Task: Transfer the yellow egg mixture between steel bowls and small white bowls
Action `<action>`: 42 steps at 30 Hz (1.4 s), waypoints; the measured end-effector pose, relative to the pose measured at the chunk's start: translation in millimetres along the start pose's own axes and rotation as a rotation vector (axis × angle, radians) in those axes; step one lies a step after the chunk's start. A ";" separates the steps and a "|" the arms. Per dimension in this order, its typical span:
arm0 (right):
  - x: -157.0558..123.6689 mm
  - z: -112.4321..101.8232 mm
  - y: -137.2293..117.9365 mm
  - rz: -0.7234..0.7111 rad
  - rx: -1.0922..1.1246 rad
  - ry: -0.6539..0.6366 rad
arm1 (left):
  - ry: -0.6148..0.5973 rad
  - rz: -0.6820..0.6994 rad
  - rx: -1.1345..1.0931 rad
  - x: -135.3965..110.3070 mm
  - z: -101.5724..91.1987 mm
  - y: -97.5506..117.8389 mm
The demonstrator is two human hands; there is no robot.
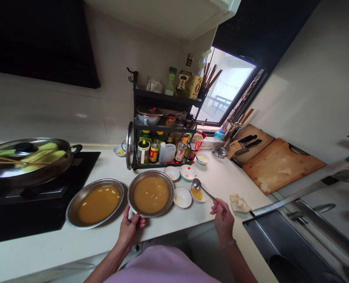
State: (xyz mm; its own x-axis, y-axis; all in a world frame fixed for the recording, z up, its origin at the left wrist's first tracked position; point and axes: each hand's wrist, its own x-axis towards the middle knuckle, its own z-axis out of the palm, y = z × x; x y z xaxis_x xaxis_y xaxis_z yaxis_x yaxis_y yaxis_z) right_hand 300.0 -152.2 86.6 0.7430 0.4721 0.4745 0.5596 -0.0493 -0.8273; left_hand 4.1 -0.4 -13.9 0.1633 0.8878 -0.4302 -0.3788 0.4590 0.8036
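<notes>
My left hand (130, 228) grips the near rim of a round metal bowl (150, 194) of brown liquid with pale bits in it; the thumb lies at the edge. My right hand (223, 220) is closed around the handle of a metal ladle (196, 184). The ladle's head is over a small white bowl (198, 195) with yellowish liquid; I cannot tell whether they touch. A second metal bowl (96, 203) of similar brown liquid stands to the left. Between the large bowl and the ladle sits a small white bowl (182, 197).
A lidded pan (29, 161) sits on the black stove (41, 212) at left. Behind the bowls stands a black rack (165, 128) with bottles and jars. At right are a cutting board (283, 165), a cloth (239, 203) and the sink (280, 232).
</notes>
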 end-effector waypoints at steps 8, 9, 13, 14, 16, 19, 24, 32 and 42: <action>-9.8 -12.6 30.9 0.086 0.053 -0.002 | 0.013 0.019 0.014 -1.9 1.9 3.4; -11.0 -10.5 32.7 0.143 0.085 0.031 | 0.013 0.018 0.014 -2.3 2.1 3.8; -10.5 -3.7 40.6 0.383 0.245 0.255 | 0.012 0.023 0.029 -2.4 1.1 3.4; -9.2 -3.3 42.2 0.419 0.277 0.294 | 0.012 0.022 0.030 -2.0 0.7 2.8; -5.9 -4.5 43.6 0.466 0.323 0.331 | 0.008 0.017 0.020 -0.6 -0.2 1.1; -0.3 -8.3 39.8 0.491 0.355 0.346 | 0.009 0.008 -0.005 1.3 -1.0 -1.2; 9.8 -13.1 21.6 0.455 0.348 0.358 | -0.003 0.018 -0.011 1.1 -0.8 -1.7; 17.7 -5.0 -14.8 0.398 0.390 0.286 | -0.001 -0.016 -0.003 -3.0 2.3 4.7; -2.4 51.8 -52.9 0.350 0.437 0.029 | -0.031 -0.007 -0.053 -0.9 1.0 0.2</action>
State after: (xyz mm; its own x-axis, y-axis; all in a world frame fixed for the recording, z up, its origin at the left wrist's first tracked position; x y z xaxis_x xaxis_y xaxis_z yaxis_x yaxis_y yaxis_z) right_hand 249.6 -105.1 113.6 0.8704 0.4683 0.1524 0.0783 0.1739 -0.9816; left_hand 4.8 -1.1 -12.9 0.1938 0.8856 -0.4221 -0.4250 0.4635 0.7775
